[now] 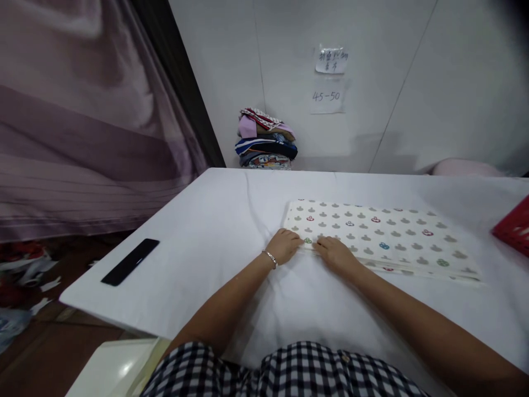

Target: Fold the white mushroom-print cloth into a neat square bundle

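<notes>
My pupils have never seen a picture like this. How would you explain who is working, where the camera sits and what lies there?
There is no machine here, only a person working bare-handed. The single picture comes from a camera worn on that person's head, looking forward and down. On the smooth white table lies a folded off-white cloth with small grey and coloured motifs. The left hand, with a silver bracelet at the wrist, and the right hand both touch the cloth by its near left corner; whether they pinch it is hard to tell. A flat black rectangular object lies to the left.
</notes>
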A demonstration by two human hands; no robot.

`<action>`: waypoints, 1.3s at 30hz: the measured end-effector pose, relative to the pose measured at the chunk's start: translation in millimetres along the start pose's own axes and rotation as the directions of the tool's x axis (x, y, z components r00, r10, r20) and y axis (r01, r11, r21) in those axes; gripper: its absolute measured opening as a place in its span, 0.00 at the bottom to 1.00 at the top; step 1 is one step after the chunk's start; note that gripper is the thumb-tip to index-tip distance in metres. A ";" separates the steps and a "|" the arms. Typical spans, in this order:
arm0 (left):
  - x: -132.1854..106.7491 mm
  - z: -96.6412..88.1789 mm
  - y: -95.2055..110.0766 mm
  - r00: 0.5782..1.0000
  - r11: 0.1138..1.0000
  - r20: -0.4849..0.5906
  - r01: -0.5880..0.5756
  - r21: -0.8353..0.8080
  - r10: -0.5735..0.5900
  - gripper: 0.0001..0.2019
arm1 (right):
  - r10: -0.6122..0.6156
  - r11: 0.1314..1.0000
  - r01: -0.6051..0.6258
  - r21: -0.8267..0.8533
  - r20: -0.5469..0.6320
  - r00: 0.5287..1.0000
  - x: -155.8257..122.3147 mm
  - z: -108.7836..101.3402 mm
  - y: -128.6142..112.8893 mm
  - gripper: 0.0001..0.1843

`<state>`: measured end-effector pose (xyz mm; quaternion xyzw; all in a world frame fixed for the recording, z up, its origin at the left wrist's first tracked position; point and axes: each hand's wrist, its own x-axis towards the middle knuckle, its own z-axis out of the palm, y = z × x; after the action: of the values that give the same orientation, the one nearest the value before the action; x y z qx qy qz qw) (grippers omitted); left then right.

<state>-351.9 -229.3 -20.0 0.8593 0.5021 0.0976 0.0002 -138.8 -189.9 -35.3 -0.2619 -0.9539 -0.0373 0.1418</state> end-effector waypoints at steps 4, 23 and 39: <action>5.5 0.8 2.1 1.000 0.995 0.019 -0.025 0.094 0.023 0.14 | 0.018 0.999 -0.017 -0.030 0.028 0.999 5.0 0.2 -2.5 0.16; -15.3 10.6 0.5 0.973 0.973 -0.181 0.103 -0.204 -0.141 0.15 | 0.075 0.992 -0.076 0.097 0.006 0.997 -5.9 6.8 -24.1 0.20; 56.9 12.1 -37.5 0.518 0.386 0.202 0.799 -0.460 -0.831 0.24 | 0.112 0.943 -0.144 0.299 0.120 0.986 7.9 16.4 -50.7 0.33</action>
<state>-355.1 -160.5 -26.0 0.4659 0.8135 0.2373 0.2547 -175.3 -227.2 -48.6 -0.2997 -0.9350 0.1338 0.1343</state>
